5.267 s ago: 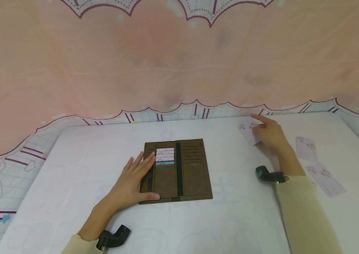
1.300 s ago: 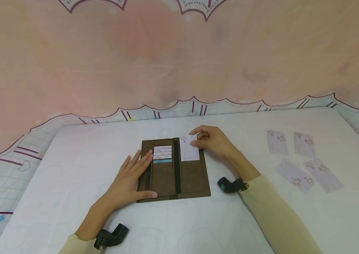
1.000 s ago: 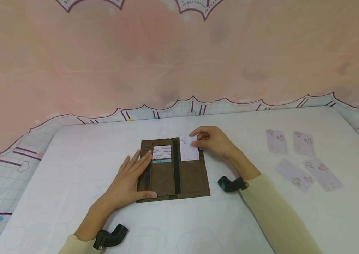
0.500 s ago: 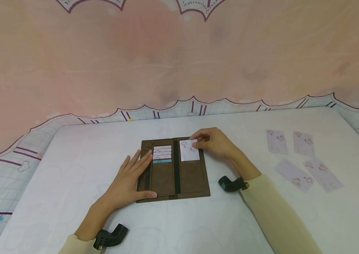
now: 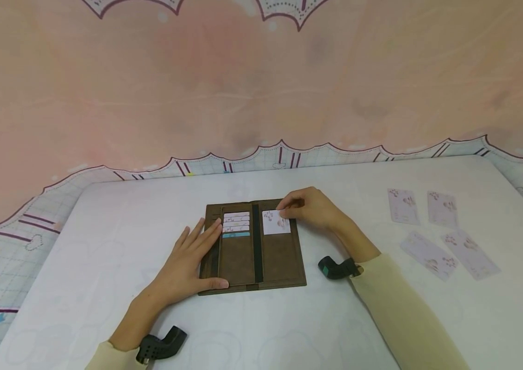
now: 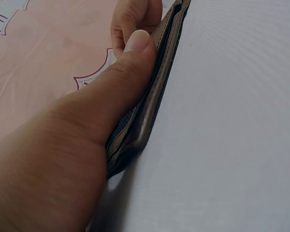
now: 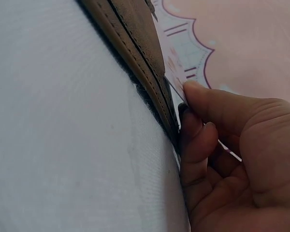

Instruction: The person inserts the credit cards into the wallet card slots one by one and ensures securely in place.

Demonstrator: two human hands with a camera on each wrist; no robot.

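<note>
A brown wallet (image 5: pixel 284 262) lies unfolded on the white table, with card slots on both halves. My left hand (image 5: pixel 187 270) rests with spread, straight fingers on the wallet's left edge; in the left wrist view its thumb (image 6: pixel 137 43) lies along the wallet's edge. Several white cards and a blue one (image 5: pixel 236 235) sit staggered in the left half's slots. At the right half, my right hand (image 5: pixel 312 208) pinches a white card with pink flower print (image 5: pixel 274 224) by its upper right corner. The card's lower part is hidden in a slot.
On the table (image 5: pixel 344 318), to the right, lie several loose printed cards, among them an upright one (image 5: pixel 402 206) and a slanted one (image 5: pixel 471 255). Both wrists wear a black camera mount, such as the right one (image 5: pixel 337 268). A patterned cloth (image 5: pixel 242 92) hangs behind the table.
The right hand has brought a card from the right side to the wallet. Over the last second that card has slid down into a right-half slot. The left hand has stayed put.
</note>
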